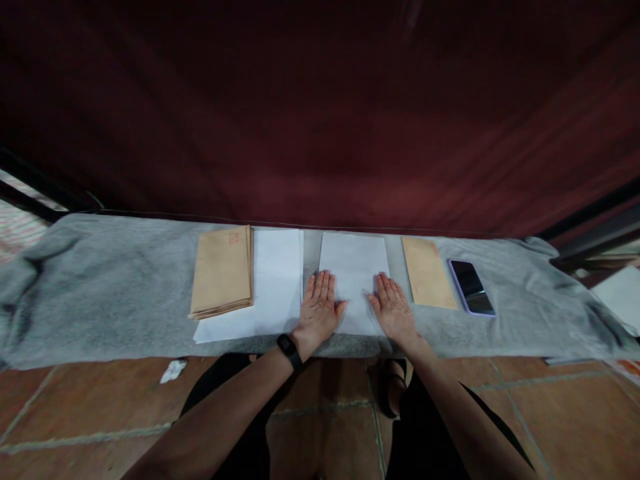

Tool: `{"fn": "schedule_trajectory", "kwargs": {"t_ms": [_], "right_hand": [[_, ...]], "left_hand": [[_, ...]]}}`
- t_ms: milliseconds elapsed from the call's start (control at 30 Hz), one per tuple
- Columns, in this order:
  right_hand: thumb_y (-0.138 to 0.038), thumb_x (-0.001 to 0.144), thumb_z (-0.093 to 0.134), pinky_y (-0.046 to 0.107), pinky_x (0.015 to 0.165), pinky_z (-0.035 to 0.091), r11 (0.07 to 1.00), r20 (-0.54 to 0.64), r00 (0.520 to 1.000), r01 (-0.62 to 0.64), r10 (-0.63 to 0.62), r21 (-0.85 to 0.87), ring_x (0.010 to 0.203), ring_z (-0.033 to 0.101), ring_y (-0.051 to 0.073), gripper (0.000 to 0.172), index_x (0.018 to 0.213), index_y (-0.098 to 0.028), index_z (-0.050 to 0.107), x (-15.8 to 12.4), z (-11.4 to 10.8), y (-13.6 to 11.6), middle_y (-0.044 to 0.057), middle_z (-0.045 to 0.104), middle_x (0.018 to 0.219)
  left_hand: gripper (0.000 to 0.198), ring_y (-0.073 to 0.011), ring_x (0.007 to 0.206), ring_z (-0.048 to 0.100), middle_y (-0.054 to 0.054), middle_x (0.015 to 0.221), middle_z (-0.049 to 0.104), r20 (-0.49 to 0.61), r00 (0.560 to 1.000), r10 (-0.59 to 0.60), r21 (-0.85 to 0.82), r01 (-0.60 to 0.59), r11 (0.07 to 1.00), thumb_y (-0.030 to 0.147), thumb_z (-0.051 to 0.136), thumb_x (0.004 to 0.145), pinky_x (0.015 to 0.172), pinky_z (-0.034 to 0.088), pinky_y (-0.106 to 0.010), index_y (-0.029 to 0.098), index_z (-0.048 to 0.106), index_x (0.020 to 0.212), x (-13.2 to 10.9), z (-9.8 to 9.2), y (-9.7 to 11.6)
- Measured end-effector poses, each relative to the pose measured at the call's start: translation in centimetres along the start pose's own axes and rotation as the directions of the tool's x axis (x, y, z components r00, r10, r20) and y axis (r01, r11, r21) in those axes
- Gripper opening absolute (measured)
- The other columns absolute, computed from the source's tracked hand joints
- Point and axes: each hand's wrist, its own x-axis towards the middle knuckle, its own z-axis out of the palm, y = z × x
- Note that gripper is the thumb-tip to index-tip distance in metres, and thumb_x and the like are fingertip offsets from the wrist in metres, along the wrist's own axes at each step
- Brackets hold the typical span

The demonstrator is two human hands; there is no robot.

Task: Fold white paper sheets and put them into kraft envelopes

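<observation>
A white sheet of paper lies flat on a grey cloth-covered surface in front of me. My left hand rests palm down on the sheet's lower left edge, fingers stretched out, a black band on its wrist. My right hand lies flat on the lower right edge, fingers also spread. Neither hand holds anything. To the left lie a stack of white paper and a pile of brown envelopes.
A single brown envelope lies right of the sheet, with a phone in a lilac case beside it. A dark red curtain hangs behind. A crumpled paper scrap sits on the tiled floor.
</observation>
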Motion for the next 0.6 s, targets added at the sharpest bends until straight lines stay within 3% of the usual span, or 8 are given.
{"fn": "schedule_trajectory", "kwargs": {"t_ms": [267,400,600], "right_hand": [[-0.038,0.106,0.02,0.048,0.122,0.024,0.988,0.095,0.992,0.067,-0.081,0.142,0.15,0.028,0.023,0.057,0.154,-0.01,0.034,1.5,0.0,-3.6,0.015,0.035,0.159],[-0.041,0.106,0.024,0.048,0.122,0.025,0.988,0.098,0.99,0.087,-0.099,0.125,0.149,0.03,0.024,0.057,0.152,-0.01,0.039,1.1,0.6,-4.2,0.015,0.036,0.158],[-0.043,0.105,0.031,0.048,0.121,0.028,0.997,0.053,0.997,0.058,-0.061,0.048,0.148,0.031,0.027,0.058,0.153,-0.011,0.036,0.0,0.3,-2.2,0.015,0.034,0.159]], "left_hand": [[0.059,-0.0248,0.153,0.016,-0.016,0.162,0.029,-0.023,0.973,0.231,-0.047,-0.232,0.972,0.029,0.032,0.1,0.126,0.013,-0.049,0.004,0.029,0.153,0.3,0.5,2.0],[0.057,-0.0242,0.152,0.017,-0.016,0.161,0.03,0.001,0.975,0.221,-0.059,-0.22,0.974,0.025,0.031,0.1,0.125,0.016,-0.048,0.004,0.029,0.153,-0.1,1.5,2.6],[0.059,-0.0252,0.152,0.017,-0.017,0.162,0.028,-0.005,0.986,0.17,-0.058,-0.17,0.984,0.033,0.036,0.1,0.124,0.022,-0.045,0.005,0.031,0.152,-0.6,1.0,1.4]]}}
